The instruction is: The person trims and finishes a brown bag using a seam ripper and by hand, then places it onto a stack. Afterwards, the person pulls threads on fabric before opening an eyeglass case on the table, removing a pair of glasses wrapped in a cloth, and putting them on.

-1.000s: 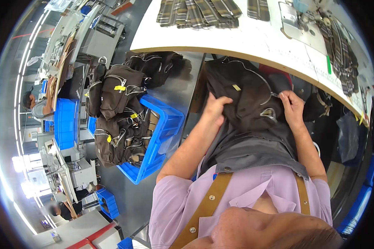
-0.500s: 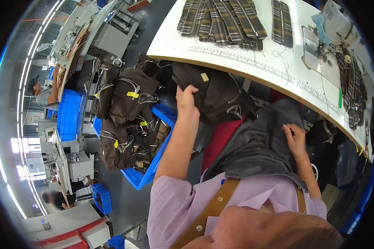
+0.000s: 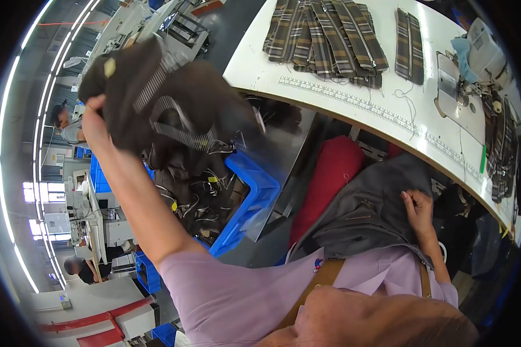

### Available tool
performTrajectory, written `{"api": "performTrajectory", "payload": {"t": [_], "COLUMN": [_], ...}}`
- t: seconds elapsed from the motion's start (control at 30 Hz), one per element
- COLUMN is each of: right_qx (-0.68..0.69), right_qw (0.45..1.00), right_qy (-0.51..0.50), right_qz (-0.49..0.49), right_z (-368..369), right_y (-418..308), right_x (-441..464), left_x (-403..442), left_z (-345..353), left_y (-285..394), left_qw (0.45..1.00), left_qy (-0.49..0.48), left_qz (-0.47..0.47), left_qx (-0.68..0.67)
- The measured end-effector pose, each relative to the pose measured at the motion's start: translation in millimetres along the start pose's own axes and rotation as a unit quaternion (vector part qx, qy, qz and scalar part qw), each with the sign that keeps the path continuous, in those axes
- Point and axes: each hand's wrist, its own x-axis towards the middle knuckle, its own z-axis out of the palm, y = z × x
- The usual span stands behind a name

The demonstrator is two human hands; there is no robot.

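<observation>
At the upper left, my left hand [image 3: 93,113] is closed on a dark brown fabric piece [image 3: 147,95] with pale zipper-like strips and a small yellow tag, blurred by motion. The piece hangs in the air over a blue bin [image 3: 237,217] heaped with similar dark brown pieces [image 3: 185,185] bearing yellow tags. Loosely curled, my right hand [image 3: 417,209] rests by the grey apron [image 3: 370,202] on my lap. Nothing shows between its fingers.
A white table [image 3: 249,75] with a printed ruler [image 3: 353,99] carries plaid strips with zippers [image 3: 327,40] and a single plaid strip [image 3: 409,46]. A sewing machine [image 3: 483,49] stands at its right. Other people [image 3: 87,269] sit at stations on the far left.
My left hand has swung up and left, carrying the dark brown fabric piece from the table's edge to above the bin. My right hand stays by the lap, its fingers more curled.
</observation>
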Motion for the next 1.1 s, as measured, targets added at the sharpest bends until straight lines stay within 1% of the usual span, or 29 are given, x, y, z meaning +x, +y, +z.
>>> {"api": "performTrajectory", "payload": {"t": [0.03,0.07,0.1,0.13,0.17,0.2,0.23,0.27,0.3,0.33,0.37,0.4,0.43,0.53,0.57,0.67,0.7,0.8,0.83,0.93,0.97,1.07,1.1], "right_qx": [-0.009,-0.019,-0.028,-0.035,-0.042,-0.049,-0.051,-0.053,-0.055,-0.061,-0.069,-0.077,-0.079,-0.084,-0.083,-0.094,-0.099,-0.107,-0.103,-0.095,-0.094,-0.101,-0.106], "right_qw": [1.0,1.0,0.999,0.999,0.999,0.998,0.998,0.998,0.998,0.998,0.997,0.996,0.996,0.996,0.996,0.995,0.994,0.993,0.993,0.992,0.992,0.99,0.988], "right_qy": [0.005,0.008,0.01,0.011,0.013,0.012,0.009,0.008,0.005,0.001,-0.001,-0.002,-0.001,-0.008,-0.005,-0.016,-0.018,-0.03,-0.033,-0.041,-0.04,-0.034,-0.03], "right_qz": [-0.009,-0.018,-0.024,-0.027,-0.031,-0.033,-0.031,-0.031,-0.029,-0.029,-0.032,-0.034,-0.034,-0.026,-0.027,-0.031,-0.044,-0.052,-0.055,-0.069,-0.076,-0.097,-0.104], "right_z": [1,2,4,5,5,5,5,6,7,8,8,9,12,13,16,19,20,22,22,23,23,23,22], "right_y": [0,1,0,-1,-2,-4,-5,-5,-6,-8,-10,-11,-13,-20,-19,-25,-24,-26,-26,-25,-24,-20,-18], "right_x": [2,2,0,1,3,3,3,5,4,3,5,8,11,14,18,17,23,28,29,28,28,26,25], "left_x": [24,42,53,69,109,167,181,219,223,237,243,244,248,206,177,177,184,203,152,109,95,75,63], "left_z": [6,10,15,17,-1,-31,-35,-55,-57,-67,-74,-77,-82,-54,-38,-46,-58,-91,-45,-58,-54,-89,-88], "left_y": [7,8,4,-7,-17,-33,-57,-84,-111,-140,-174,-206,-239,-290,-284,-277,-283,-287,-240,-204,-189,-165,-149], "left_qw": [0.998,0.996,0.995,0.992,0.993,0.988,0.989,0.988,0.982,0.965,0.919,0.777,0.63,0.509,0.473,0.423,0.472,0.529,0.504,0.54,0.468,0.475,0.5], "left_qy": [0.028,0.032,0.035,0.063,0.033,0.056,0.063,0.093,0.182,0.224,0.169,0.077,-0.015,-0.162,-0.165,-0.199,-0.197,-0.206,-0.146,-0.182,-0.234,-0.212,-0.194], "left_qz": [0.033,0.082,0.09,0.106,0.1,0.131,0.106,0.112,0.039,-0.013,-0.094,-0.156,-0.17,-0.314,-0.274,-0.31,-0.337,-0.268,-0.175,-0.021,-0.078,0.066,0.013], "left_qx": [-0.046,-0.021,0.0,-0.007,-0.049,-0.065,-0.077,-0.049,0.029,0.138,0.344,0.605,0.758,0.785,0.821,0.828,0.791,0.779,0.833,0.822,0.849,0.852,0.844]}}
